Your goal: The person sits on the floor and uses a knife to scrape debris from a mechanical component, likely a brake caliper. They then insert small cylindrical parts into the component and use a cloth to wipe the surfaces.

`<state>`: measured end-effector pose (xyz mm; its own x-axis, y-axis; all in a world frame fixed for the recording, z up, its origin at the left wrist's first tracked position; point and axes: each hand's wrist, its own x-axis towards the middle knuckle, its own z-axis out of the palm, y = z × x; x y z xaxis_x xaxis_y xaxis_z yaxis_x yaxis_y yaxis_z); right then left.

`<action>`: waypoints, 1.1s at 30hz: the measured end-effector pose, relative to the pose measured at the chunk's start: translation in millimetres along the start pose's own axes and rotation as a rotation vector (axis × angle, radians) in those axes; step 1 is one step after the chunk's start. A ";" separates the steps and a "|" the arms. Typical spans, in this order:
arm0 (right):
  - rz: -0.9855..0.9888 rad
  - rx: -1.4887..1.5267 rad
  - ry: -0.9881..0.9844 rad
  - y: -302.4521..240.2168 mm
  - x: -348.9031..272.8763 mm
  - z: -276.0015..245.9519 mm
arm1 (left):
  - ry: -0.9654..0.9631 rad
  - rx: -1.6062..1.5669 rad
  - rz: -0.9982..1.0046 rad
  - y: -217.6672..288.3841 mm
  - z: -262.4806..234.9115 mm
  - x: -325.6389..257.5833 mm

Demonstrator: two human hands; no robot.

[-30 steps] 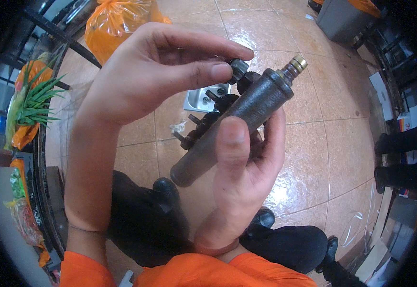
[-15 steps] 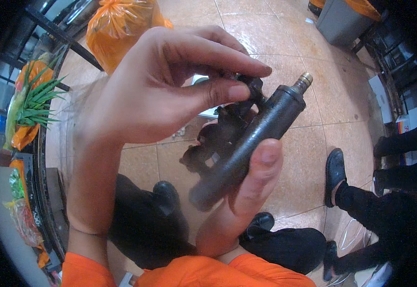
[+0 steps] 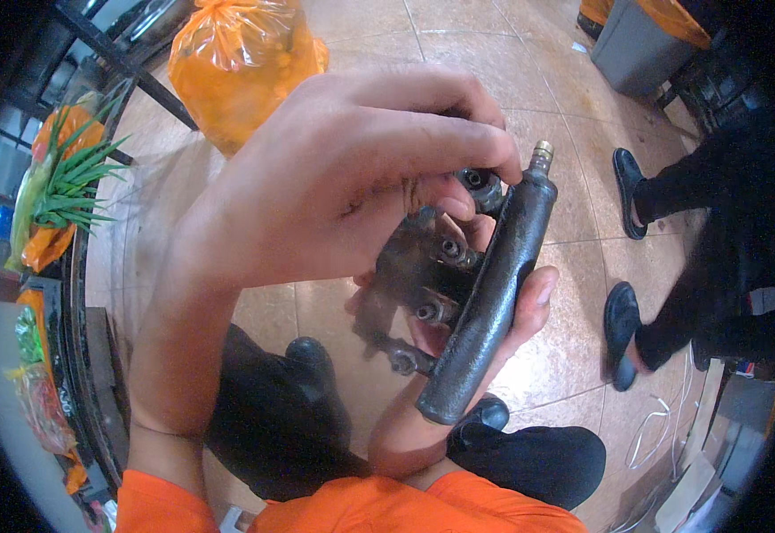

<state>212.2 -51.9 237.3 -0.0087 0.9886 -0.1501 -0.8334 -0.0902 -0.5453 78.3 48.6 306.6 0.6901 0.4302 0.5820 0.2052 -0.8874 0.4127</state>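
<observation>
A black metal manifold pipe (image 3: 491,311) slants across the middle of the view. Its upper end carries a ribbed brass nozzle (image 3: 542,153), and several small valves with round, hollow ends stick out along its left side. From below, my right hand (image 3: 529,306) grips the pipe, thumb on its right side and fingers partly hidden behind the valves. My left hand (image 3: 361,169) arches over the top, its fingers and thumb closed around the uppermost valve (image 3: 479,182). Dark smudges mark that hand.
An orange plastic bag (image 3: 245,80) sits on the tiled floor ahead. Leafy green produce (image 3: 72,191) lies on a rack at the left. At the right stand another person's legs in dark shoes (image 3: 623,333). A grey bin (image 3: 640,44) is at the far right, and a white cord (image 3: 649,435) lies below.
The pipe has turned more upright, its valve ends now facing me. My left hand has rolled over the top valve. At the right, the other person's feet have shifted.
</observation>
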 end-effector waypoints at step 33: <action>0.379 0.426 -0.099 108.2 51.8 -88.4 | 0.563 -2.042 -0.817 -44.4 104.9 -212.1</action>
<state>170.4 -21.1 97.6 -0.3847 0.9051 -0.1812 -0.9107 -0.4041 -0.0852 -4.3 -20.6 91.4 0.5793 0.8082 -0.1060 -0.7539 0.5807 0.3074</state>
